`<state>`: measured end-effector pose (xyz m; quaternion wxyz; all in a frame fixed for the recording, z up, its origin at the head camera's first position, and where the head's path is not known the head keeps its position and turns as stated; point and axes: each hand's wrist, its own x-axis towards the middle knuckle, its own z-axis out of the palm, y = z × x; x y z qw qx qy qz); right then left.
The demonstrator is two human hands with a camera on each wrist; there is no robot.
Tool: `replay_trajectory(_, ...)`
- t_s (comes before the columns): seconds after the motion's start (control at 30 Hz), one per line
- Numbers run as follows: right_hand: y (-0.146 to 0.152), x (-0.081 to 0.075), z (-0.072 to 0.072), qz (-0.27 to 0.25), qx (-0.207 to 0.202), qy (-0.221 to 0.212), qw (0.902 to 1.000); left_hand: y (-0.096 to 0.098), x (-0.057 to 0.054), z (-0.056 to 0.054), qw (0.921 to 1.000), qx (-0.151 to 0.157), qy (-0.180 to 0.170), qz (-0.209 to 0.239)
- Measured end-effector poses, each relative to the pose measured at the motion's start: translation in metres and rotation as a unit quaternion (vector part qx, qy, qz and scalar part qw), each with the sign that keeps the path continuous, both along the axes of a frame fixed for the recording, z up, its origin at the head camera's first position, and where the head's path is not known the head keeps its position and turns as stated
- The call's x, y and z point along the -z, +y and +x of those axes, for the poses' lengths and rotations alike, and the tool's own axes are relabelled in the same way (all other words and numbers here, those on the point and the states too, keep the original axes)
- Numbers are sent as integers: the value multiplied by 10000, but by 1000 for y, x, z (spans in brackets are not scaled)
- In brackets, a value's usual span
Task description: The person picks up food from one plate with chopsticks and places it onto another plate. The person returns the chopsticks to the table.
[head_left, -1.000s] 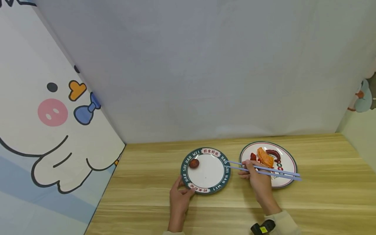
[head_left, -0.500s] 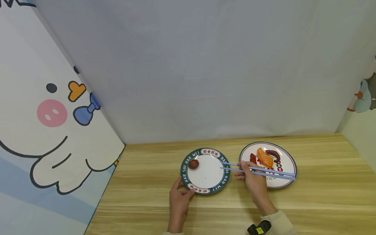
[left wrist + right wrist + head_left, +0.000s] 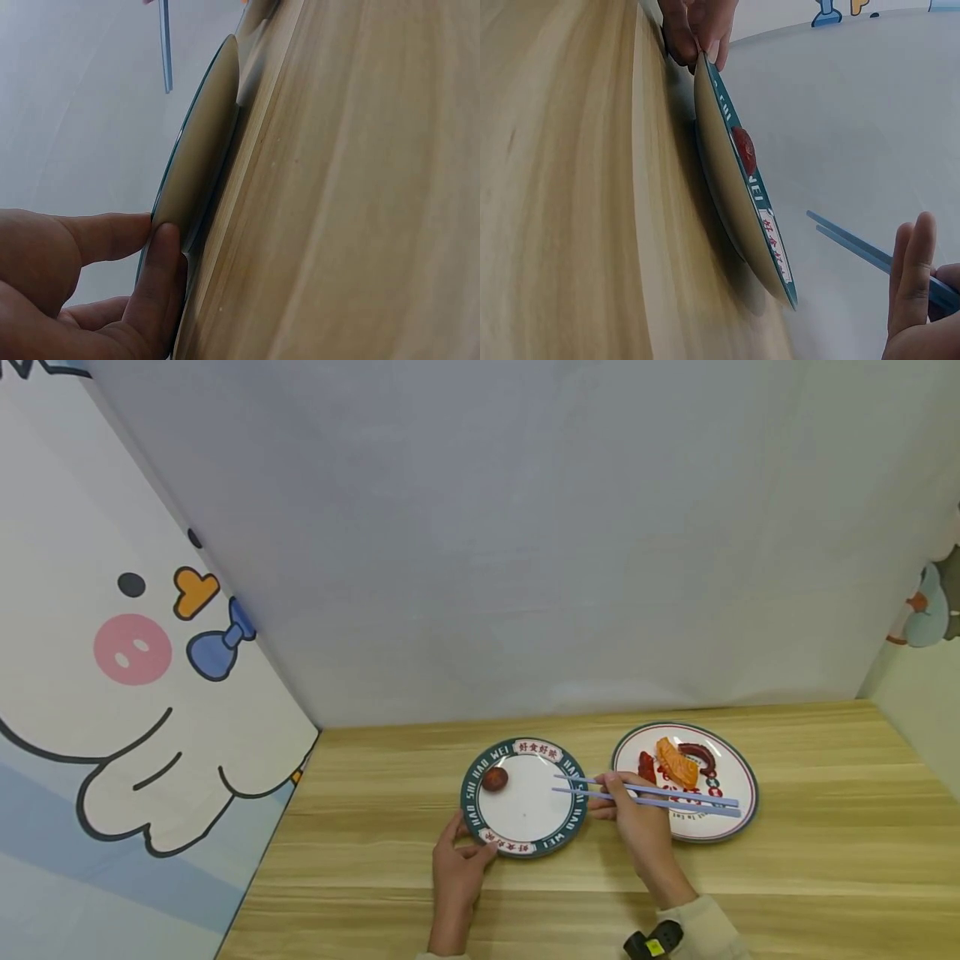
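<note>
My left hand (image 3: 459,870) pinches the near-left rim of a round green-rimmed plate (image 3: 474,810), thumb on top and fingers beneath, as the left wrist view shows. On that plate lies a small reddish-brown round food piece (image 3: 494,779). My right hand (image 3: 643,828) holds a pair of light-blue chopsticks (image 3: 697,800). Their tips are over the right part of the round plate, apart from the brown piece, with nothing between them. Behind the right hand is an oval white plate (image 3: 738,777) bearing an orange salmon-like slice (image 3: 677,763), a dark-red curled tentacle (image 3: 701,755) and a red piece (image 3: 647,767).
Both plates stand on a wood-grain table (image 3: 375,843). A pale wall (image 3: 525,543) rises behind its back edge, and a cartoon-printed panel (image 3: 135,710) borders it on the left. A black wrist device (image 3: 654,939) sits at the right cuff.
My right hand and the chopsticks have moved left, bringing the tips farther in over the round plate. The left hand and both plates have stayed in place.
</note>
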<state>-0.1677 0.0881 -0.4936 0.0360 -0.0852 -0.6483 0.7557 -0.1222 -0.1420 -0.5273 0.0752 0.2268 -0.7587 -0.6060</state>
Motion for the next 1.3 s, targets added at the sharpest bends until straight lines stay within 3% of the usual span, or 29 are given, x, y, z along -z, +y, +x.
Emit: replay_trajectory(1.3, -25, 4, -4, 244, -274, 46, 9993, 1, -1, 1, 9999, -1, 91, 100)
